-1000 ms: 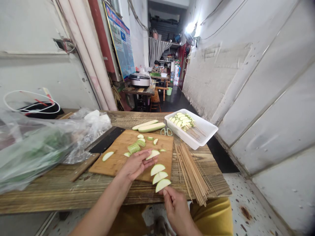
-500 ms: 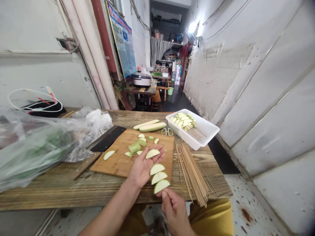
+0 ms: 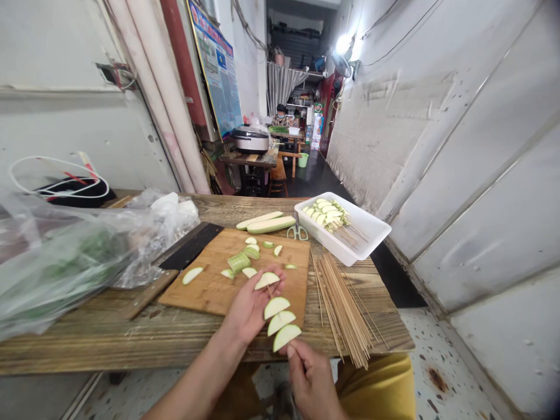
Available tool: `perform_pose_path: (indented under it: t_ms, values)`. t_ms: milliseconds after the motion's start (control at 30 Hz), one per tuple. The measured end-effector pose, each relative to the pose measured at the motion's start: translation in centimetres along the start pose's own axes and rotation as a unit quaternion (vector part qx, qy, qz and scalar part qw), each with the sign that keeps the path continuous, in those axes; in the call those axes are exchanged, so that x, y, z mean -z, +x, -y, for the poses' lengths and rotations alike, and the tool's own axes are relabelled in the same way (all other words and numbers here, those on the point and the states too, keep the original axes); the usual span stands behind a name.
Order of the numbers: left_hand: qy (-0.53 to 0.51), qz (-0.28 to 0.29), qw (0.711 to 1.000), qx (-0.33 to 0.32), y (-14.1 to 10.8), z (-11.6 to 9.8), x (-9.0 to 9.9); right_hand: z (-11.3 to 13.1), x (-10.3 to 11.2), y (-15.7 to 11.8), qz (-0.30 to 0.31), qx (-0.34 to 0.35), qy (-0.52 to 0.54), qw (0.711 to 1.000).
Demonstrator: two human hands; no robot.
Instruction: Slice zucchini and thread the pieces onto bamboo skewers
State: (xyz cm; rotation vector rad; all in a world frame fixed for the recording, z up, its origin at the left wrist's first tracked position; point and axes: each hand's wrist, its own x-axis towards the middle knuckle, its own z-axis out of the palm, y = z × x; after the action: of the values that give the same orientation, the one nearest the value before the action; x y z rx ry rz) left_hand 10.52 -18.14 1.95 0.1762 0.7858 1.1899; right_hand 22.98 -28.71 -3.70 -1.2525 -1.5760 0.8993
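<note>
My right hand (image 3: 311, 373) is closed on the lower end of a bamboo skewer, mostly hidden by the fingers and the slices on it. Several half-moon zucchini slices (image 3: 281, 322) are threaded along that skewer, pale flesh facing up. My left hand (image 3: 245, 310), palm up, holds the topmost zucchini slice (image 3: 266, 280) between thumb and fingers at the skewer's far end. Beneath and beyond the left hand lies a wooden cutting board (image 3: 205, 294) with a stack of cut zucchini (image 3: 238, 262) and loose slices (image 3: 192, 275).
Loose bamboo skewers (image 3: 345, 309) lie at the right. Behind them stands a white tray (image 3: 367, 233) with filled skewers. Two zucchini halves (image 3: 271, 224) and scissors (image 3: 297, 233) sit past the board. A cleaver (image 3: 190, 248) rests along its left edge, near plastic bags (image 3: 65, 262). A person (image 3: 281, 116) sits far back.
Both hands keep their hold. The left hand and the upper slices have shifted slightly left and down; the right hand has barely moved.
</note>
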Motion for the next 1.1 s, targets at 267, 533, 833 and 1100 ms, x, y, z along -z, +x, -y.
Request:
perform_pose_path:
  t_ms: [267,533,833,1100]
  values:
    - [0.040,-0.015,0.996,-0.082,-0.7,0.9,-0.4,0.4,0.5,0.0,0.016,0.043,-0.056,0.997]
    - [0.037,-0.022,0.997,-0.068,-1.1,1.2,-0.6,0.5,0.4,-0.3,0.011,0.038,-0.070,0.997]
    - [0.037,-0.025,0.997,-0.064,-1.4,1.2,-0.6,0.3,0.3,-0.4,0.016,0.025,-0.048,0.998]
    - [0.040,-0.013,0.998,-0.054,-1.5,1.2,-0.6,0.3,0.2,-0.4,0.018,0.016,-0.051,0.998]
